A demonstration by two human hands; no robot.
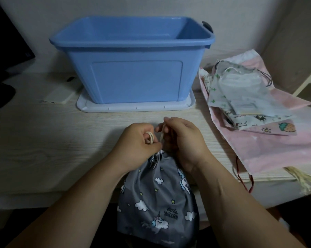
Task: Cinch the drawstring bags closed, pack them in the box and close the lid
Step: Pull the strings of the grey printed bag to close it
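Fingers (pixel 153 145) of the left hand (pixel 137 138) are being curled round a cream cord loop (pixel 150 138), which is being pinched just above the gathered mouth of the grey unicorn bag (pixel 156 203). A second cord strand (pixel 162 139) is being pinched by the fingers of the right hand (pixel 185 140), which is being held just beside the left one, knuckles up and both wrists angled inward over the bag's neck.

The bag is being shown as dark grey cloth printed with white clouds, yellow stars, unicorns and the words "little UNICORN". Its mouth is being bunched tight between the two hands at the front edge of the counter (pixel 44 140), while its body is being let down over that edge between the forearms.

Behind the hands, the blue box (pixel 133 77) is being kept open, standing on its pale lid (pixel 137 107) on the counter. To the right, a pile of bags (pixel 249 97) is being carried flat on a large pink bag (pixel 269 151), well apart from the hands.
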